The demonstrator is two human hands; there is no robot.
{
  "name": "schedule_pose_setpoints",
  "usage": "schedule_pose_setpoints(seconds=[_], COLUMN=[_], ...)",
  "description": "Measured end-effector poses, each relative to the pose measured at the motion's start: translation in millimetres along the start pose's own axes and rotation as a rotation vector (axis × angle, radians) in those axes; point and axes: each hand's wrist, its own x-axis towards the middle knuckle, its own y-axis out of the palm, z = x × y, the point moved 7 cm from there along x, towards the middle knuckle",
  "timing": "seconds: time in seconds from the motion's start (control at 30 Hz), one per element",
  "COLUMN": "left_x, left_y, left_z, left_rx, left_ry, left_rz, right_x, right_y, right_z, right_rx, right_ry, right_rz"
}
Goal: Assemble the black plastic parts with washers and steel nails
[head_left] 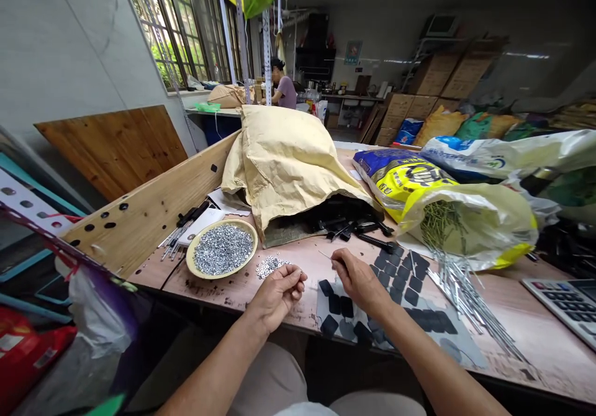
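The right hand has thumb and forefinger clamped on a thin rod, its end poking out leftward above the table. The left hand has its fingertips drawn together, just beside the rod's side of the table; whether something tiny sits between them, I cannot tell. Just beyond the left hand lies a small pile of washers, and left of that stands a bowl full of more. Below and beside the right hand, dark pads lie on a grey sheet. Farther right are loose metal rods, an open plastic bag and a calculator. Behind, a paper sack gapes over black parts.
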Motion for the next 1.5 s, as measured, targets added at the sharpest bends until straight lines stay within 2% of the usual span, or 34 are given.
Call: schedule_pose_setpoints(seconds=[0.13,0.27,0.4,0.53,0.63,0.7,0.77,1.07,1.23,1.5], left_x=[-3.7,-10.8,-16.2,-20.4,-23.4,-24.6,-25.3,-24.2,-23.4,-26.7], left_y=[17.8,29.3,35.0,41.5,45.9,46.8,46.5,42.6,41.0,42.7], left_z=[9.2,15.5,18.9,15.9,14.5,16.3,18.8,23.1,23.9,23.6], left_rx=[-0.008,0.041,0.097,0.195,0.268,0.295,0.308,0.323,0.417,0.503], left_ry=[-0.029,-0.028,-0.017,0.071,0.122,0.113,0.09,0.04,0.061,0.089], left_rz=[0.054,0.076,0.086,0.097,0.106,0.112,0.121,0.095,0.074,0.068], right_x=[-32.0,-52.1,-62.7,-70.1,-74.5,-77.7,-80.8,-87.6,-87.8,-94.8], right_y=[-7.6,-6.6,-10.4,-17.4,-13.4,-6.8,-2.7,-3.7,-3.8,8.0], right_z=[36.7,47.6,50.8,53.3,49.6,46.4,43.9,46.0,44.1,40.3], right_rx=[0.161,0.157,0.105,0.128,0.388,0.596,0.707,0.602,0.559,0.775], right_ry=[0.068,0.088,0.086,0.132,0.219,0.29,0.335,0.306,0.295,0.384], right_rz=[0.051,0.023,-0.039,-0.063,0.008,0.074,0.1,0.031,0.005,0.046])
